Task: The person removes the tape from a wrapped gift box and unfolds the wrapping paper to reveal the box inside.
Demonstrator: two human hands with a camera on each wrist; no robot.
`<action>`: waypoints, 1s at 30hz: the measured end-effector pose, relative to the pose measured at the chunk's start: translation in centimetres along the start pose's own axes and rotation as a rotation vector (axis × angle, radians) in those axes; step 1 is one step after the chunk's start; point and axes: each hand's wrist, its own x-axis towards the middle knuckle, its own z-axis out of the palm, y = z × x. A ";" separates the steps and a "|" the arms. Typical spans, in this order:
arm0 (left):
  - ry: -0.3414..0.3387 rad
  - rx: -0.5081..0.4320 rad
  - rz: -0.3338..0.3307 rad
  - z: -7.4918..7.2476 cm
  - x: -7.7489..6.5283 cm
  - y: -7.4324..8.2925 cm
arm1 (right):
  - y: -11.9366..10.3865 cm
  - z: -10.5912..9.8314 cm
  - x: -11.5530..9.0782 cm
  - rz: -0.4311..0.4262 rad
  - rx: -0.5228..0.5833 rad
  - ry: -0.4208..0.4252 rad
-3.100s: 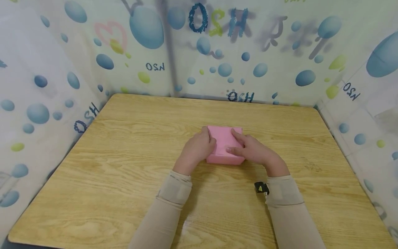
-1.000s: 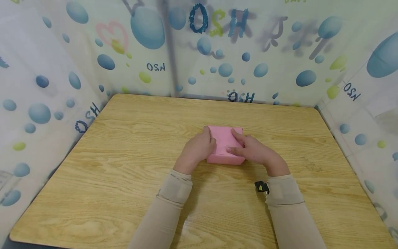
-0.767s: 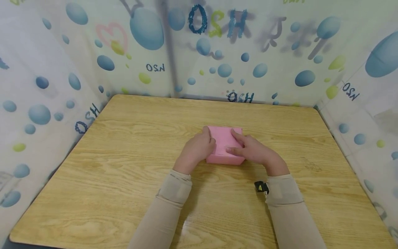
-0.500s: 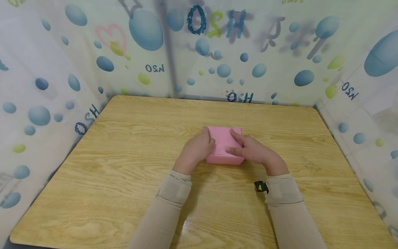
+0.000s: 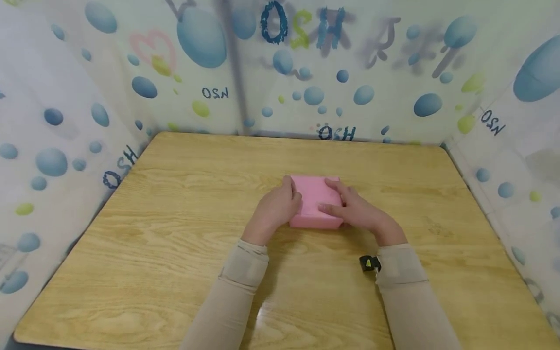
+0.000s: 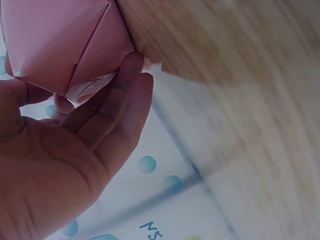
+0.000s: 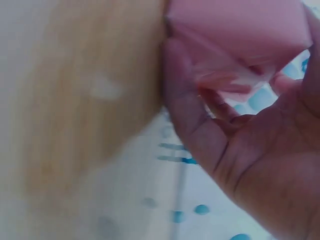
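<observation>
Left hand [image 5: 274, 209]: clamped on one end of a pink box [image 5: 310, 198], its fingers curled round the folded end.
Right hand [image 5: 358, 212]: clamped on the opposite end, two digits lying on the top face while others wrap the side.
Hands together or apart: apart, with the box between them; this two-ended hold probably keeps it square and stops it from sliding.
Pink box: low on the wooden table [image 5: 166, 233], a little right of centre and straight ahead of the person, likely so that both arms reach it evenly.
Folded end: in the left wrist view, creased flaps meet beside a shiny patch, perhaps clear tape; the fingers there may be keeping the folds pressed.
Sleeves [image 5: 220, 304]: pale, reaching the wrists, perhaps covering straps.
Black device [image 5: 369, 263]: beside the right cuff, seemingly attached there.
Backdrop [image 5: 258, 73]: bubble-patterned sheeting behind and beside the table.
</observation>
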 end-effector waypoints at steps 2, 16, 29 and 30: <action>0.020 -0.008 0.013 -0.2 0.1 0.0 | 0.1 -0.3 0.1 -0.012 0.047 -0.005; 0.010 -0.001 0.031 -0.5 0.3 0.4 | -0.4 -1.0 -0.1 -0.025 0.038 -0.017; -0.078 0.020 0.021 -1.1 0.1 0.0 | -0.2 -0.4 0.0 -0.009 0.046 -0.041; -0.081 0.016 0.019 -1.1 0.1 -0.1 | -0.2 -0.4 0.1 -0.011 0.044 -0.041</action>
